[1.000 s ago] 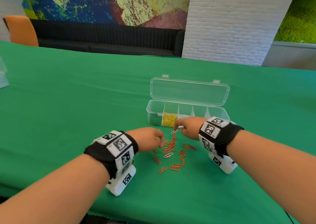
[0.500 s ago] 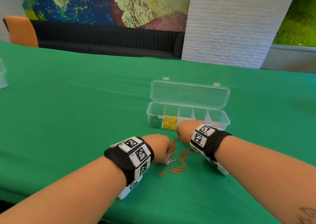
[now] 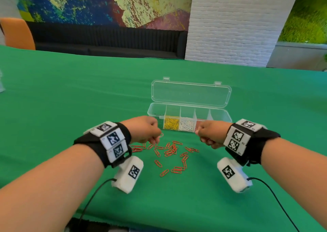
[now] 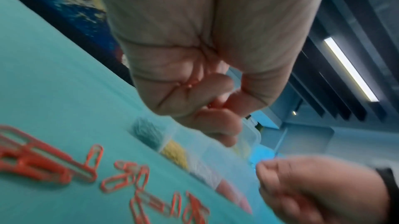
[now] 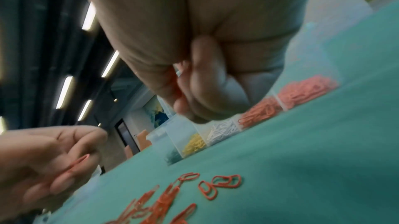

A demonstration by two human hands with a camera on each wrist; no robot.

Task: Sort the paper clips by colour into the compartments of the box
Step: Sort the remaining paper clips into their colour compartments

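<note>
Several loose orange paper clips (image 3: pixel 169 150) lie on the green cloth between my hands. My left hand (image 3: pixel 156 138) hovers over the pile's left end, its curled fingers pinching orange clips (image 5: pixel 77 161); more orange shows in its palm (image 4: pixel 212 106). My right hand (image 3: pixel 200 134) is a curled fist just in front of the clear box (image 3: pixel 219 113), and a pale clip end (image 5: pixel 179 73) peeks out between its fingers. The box's lid (image 3: pixel 190 93) stands open. Its compartments hold yellow clips (image 3: pixel 171 124), white clips (image 3: pixel 187 125), and orange clips (image 5: pixel 261 111) further right. The leftmost compartment is hidden behind my left hand.
Cables (image 3: pixel 276 198) trail from both wrist units toward the table's near edge. A clear object (image 3: pixel 1 88) sits at the far left edge. Beyond the table are an orange chair (image 3: pixel 16 33), a black sofa (image 3: pixel 106 40) and a white brick pillar (image 3: pixel 235 24).
Both hands have risen off the pile and moved apart, the left taking orange clips with it. The right fist now sits closer to the box front.
</note>
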